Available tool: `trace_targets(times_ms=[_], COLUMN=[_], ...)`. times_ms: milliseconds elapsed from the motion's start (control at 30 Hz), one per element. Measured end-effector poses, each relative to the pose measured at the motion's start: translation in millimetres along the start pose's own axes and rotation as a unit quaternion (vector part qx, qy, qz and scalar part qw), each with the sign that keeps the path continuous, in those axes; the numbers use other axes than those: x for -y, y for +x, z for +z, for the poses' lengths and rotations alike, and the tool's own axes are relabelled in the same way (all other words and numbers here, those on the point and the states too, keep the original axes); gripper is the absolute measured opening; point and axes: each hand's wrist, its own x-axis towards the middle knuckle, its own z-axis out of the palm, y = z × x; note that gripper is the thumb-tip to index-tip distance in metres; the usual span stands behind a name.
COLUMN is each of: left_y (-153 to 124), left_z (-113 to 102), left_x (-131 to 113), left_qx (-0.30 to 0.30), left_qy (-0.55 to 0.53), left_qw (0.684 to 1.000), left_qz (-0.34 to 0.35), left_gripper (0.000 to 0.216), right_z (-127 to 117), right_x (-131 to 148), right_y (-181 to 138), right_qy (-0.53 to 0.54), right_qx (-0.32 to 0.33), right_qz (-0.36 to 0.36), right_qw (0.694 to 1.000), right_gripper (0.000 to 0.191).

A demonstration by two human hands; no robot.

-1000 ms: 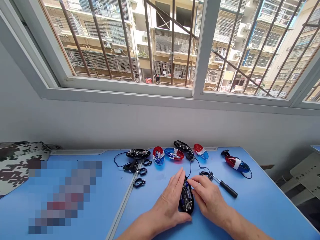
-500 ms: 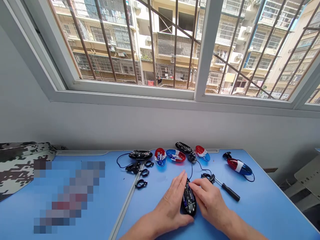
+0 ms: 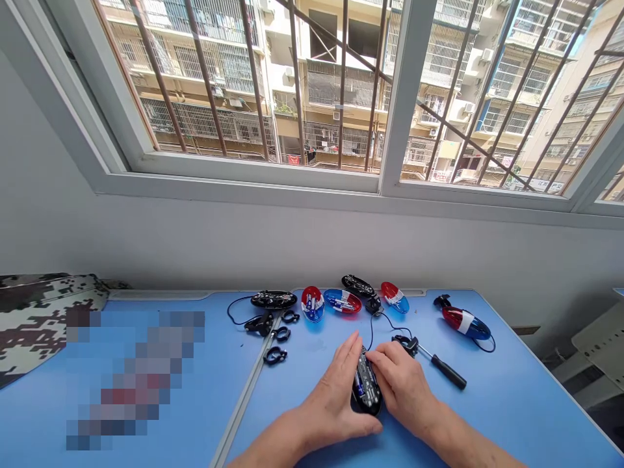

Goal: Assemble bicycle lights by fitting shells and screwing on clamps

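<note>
My left hand lies along the left side of a black oval bike-light housing, thumb curled round its near end. Silver and blue parts that look like batteries show inside its open top. The closed fingers of my right hand press on the housing's upper right edge; whether a small part sits between the fingertips is hidden. A black cable runs from behind the hands toward a small black box. Close to my right hand are a black clamp and a screwdriver.
Along the back lie black housings, red-and-blue covers and black ring clamps. An assembled red-and-blue light rests at right. A metal strip crosses the blue table. Camouflage cloth lies at left.
Both hands stay on the housing, which has tipped slightly. The fingers of my right hand have shifted a little at its edge. The rest of the table looks the same.
</note>
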Motion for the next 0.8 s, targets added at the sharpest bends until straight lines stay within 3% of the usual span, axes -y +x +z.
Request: trace_targets(times_ms=[333,800], left_y=[0,2], left_z=[-4,2], left_x=[-3,4], left_qx=[0.019,-0.012], left_qy=[-0.008,-0.012], left_qw=[1.0,0.999], left_qz=[-0.023,0.04], left_gripper=[0.119,0.115], right_z=[-1,8], right_x=[-1,1], right_y=[1,8], right_qy=[0.035,-0.008], right_qx=[0.004,-0.014], right_qz=[0.019,0.037], right_qw=[0.999,0.999], right_gripper=[0.026,0.024])
